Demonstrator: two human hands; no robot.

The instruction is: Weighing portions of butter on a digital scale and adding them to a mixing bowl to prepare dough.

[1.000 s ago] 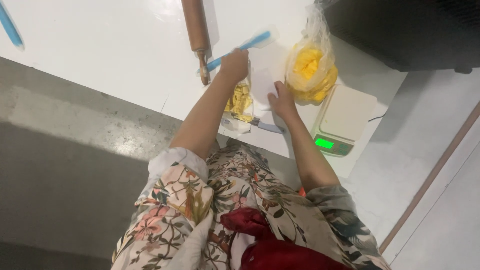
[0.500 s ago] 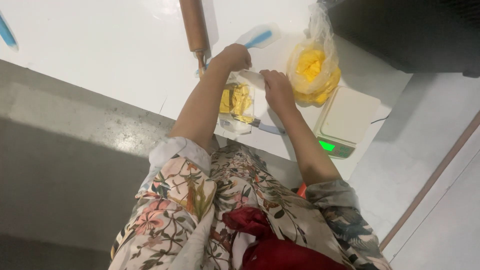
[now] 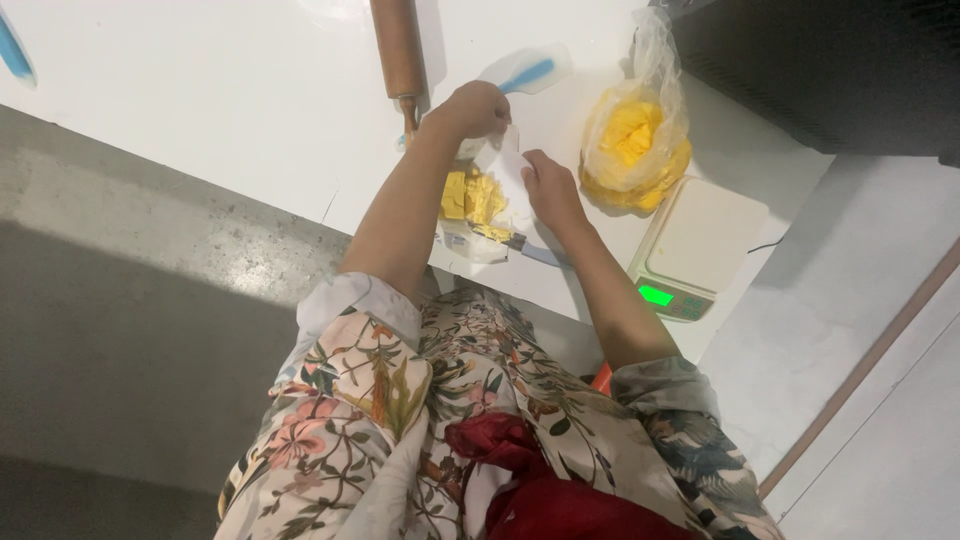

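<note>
Left hand: your left hand (image 3: pixel 478 108) is over the white desk (image 3: pixel 200 110), just below the end of the wooden rolling pin (image 3: pixel 398 48). The fingers are curled narrow and pinch the top edge of a thin white wrap (image 3: pixel 505 170).
Right hand: your right hand (image 3: pixel 548 188) lies at the right side of the same wrap. The fingers are bent down onto it and press or grip its edge; I cannot tell which of the two.
Yellow pieces: the yellow blocks (image 3: pixel 470 197) lie on the wrap between your two hands, near the front edge of the desk. The white wrap is lifted over their right part, so this part is hidden.
Plastic bag: a clear bag with yellow dough (image 3: pixel 632 145) stands to the right of your right hand, near but apart from it. Its top is gathered upward.
Scale: a white kitchen scale (image 3: pixel 695 245) sits just beside the bag, toward the desk corner. Its small display glows green.
Scraper: a pale tool with a blue stripe (image 3: pixel 527 72) lies behind your left hand, between the rolling pin and the bag.
Far left: another blue item (image 3: pixel 14 50) lies at the left border of the view, well apart from the hands.
Clothes: your sleeves (image 3: pixel 360 350) have a floral print.
</note>
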